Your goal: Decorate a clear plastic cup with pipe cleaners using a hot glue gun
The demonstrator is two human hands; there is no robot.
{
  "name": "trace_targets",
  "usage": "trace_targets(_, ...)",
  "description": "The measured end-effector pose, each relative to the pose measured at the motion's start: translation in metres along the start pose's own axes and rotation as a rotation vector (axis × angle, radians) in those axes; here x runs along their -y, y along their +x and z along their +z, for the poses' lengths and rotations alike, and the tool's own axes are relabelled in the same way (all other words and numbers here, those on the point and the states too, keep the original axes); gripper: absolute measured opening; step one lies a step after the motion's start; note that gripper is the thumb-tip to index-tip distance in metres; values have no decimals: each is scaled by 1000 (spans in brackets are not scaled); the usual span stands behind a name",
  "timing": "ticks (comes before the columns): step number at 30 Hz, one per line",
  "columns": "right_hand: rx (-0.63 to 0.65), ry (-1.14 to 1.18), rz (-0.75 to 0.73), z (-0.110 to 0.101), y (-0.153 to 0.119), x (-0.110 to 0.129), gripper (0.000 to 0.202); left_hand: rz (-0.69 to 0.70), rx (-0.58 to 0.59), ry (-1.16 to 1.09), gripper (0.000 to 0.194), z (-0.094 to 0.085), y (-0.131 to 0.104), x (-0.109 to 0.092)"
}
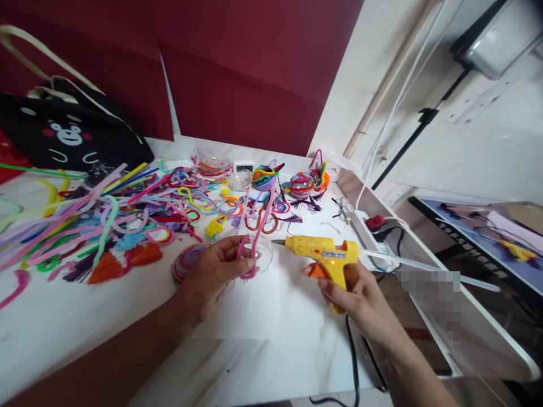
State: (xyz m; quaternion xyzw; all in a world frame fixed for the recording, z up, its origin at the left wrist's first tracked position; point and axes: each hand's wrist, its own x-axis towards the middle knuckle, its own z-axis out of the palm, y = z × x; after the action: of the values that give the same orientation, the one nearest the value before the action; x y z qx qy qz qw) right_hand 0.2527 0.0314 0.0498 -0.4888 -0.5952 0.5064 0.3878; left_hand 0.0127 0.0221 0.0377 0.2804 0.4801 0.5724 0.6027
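Note:
My left hand (223,265) is closed on a clear plastic ball (265,254), with a pink pipe cleaner (255,249) bent in a U against it. The pipe cleaner's long ends stick up past the ball. In my right hand (350,288) is a yellow glue gun (320,249), its metal nozzle pointing left, close to the ball. My fingers wrap its handle near the orange trigger (318,271). A clear glue stick (428,267) juts from its back end. Under the ball lies a white sheet (246,316). Beside my left hand sits a yarn-like striped ball (186,263), partly hidden.
A heap of colourful pipe cleaners (106,220) spreads over the left of the white table (85,339). Several decorated balls (265,178) stand at the back. A power strip (373,243) lies by the raised right edge; the gun's black cord (354,362) hangs down in front.

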Motion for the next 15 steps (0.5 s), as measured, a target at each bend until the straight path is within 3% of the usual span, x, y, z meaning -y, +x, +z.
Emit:
trace_targets(8, 100, 7, -8, 1, 10, -3, 39, 7, -24, 29, 40, -2, 5, 0)
trace_targets(15, 97, -23, -40, 4, 9, -17, 37, 5, -49, 31, 43, -3, 8, 3)
